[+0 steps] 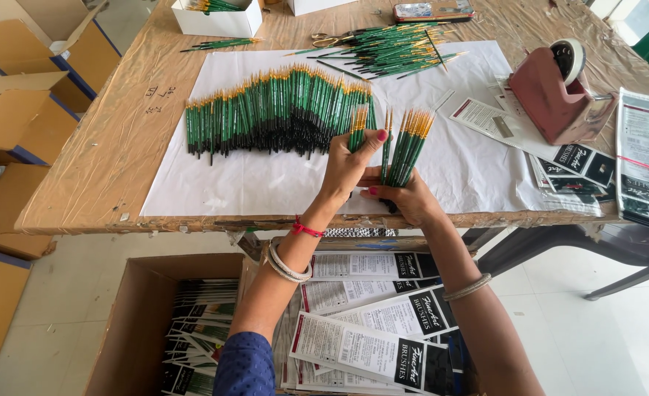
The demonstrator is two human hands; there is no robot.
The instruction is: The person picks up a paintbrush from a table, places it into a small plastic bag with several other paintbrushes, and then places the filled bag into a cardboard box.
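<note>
A worn wooden desk (104,158) under a wrinkled plastic cover stands on a pale tiled floor, with a large white sheet of paper (265,187) spread across its middle. At the far left, flat cardboard boxes (16,125) lean beside the desk. On the paper, a long tidy row of green-handled paintbrushes (276,110) lies side by side, bristle ends pointing away from the person; this row looks like the sorted part. Just right of it, the left hand (346,165) pinches a few brushes (358,125) upright between thumb and fingertips, right at the end of the row. Touching it, the right hand (405,198) is closed around a fan-shaped bunch of brushes (411,147), held just above the paper's near edge. Farther back, a loose heap of brushes (390,48) lies criss-crossed beside a pair of scissors (332,38), seemingly not yet lined up, so a fair share appears left to go. At the right stand a reddish tape dispenser (555,95) and some printed sleeves (559,147). Below the desk edge, an open carton (137,323) and the person's lap hold stacks of more printed sleeves (372,323). No brush on the desk is seen inside a sleeve, so packing looks unstarted here.
</note>
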